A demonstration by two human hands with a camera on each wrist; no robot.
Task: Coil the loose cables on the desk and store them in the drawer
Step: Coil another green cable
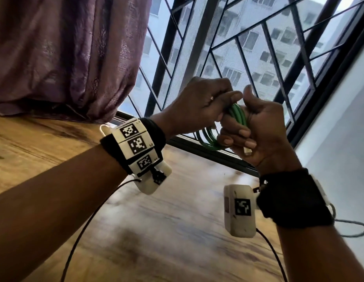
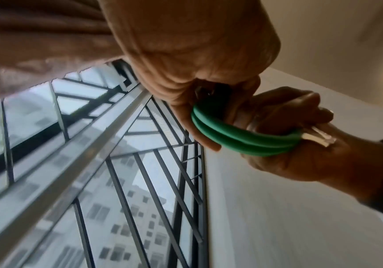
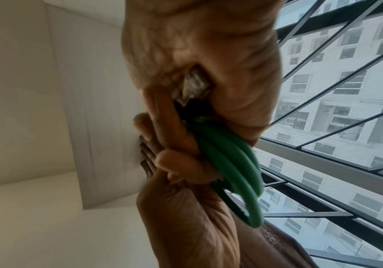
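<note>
My left hand [image 1: 199,104] is raised above the wooden desk [image 1: 45,143] in front of the window [image 1: 248,47], fingers and thumb curled tight over the top of the green cable [image 1: 237,115]. The cable is wound into a narrow coil of several loops; its long axis runs from the top, between my two fists, down and leftward to the free bottom loop. My right hand [image 1: 256,129] grips the coil's right side, fingers wrapped closed, with a clear plug [image 1: 247,151] poking out beneath them.

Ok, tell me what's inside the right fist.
The right hand grips the coiled green cable, loops bulging out, a clear plug poking out below. The left hand pinches the coil too. Anything deeper is covered.
</note>
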